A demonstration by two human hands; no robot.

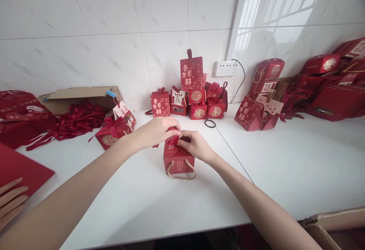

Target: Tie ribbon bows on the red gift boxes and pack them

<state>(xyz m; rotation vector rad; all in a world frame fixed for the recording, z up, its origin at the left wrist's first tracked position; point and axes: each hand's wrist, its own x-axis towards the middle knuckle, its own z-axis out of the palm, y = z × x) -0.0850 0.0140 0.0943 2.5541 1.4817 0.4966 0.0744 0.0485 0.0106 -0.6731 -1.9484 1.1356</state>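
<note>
A red gift box (168,163) with gold print and a twisted gold rope handle (182,178) stands upright on the white table. My left hand (159,131) is over its top, fingers closed on a red ribbon (172,140) at the box's upper edge. Just to the right, my right hand (196,145) curls over the same top with thumb and fingers pinched at the ribbon. The fingertips partly cover the ribbon and the top flaps, so how the ribbon is laid there is not clear.
Several finished red boxes (196,111) stand against the tiled wall. Left, a cardboard box (85,94) spills red ribbons (82,122); another person's hand (13,200) rests on red card (23,170). Two boxes (249,115) and a pile (327,94) stand right. A black ring (210,123) lies behind.
</note>
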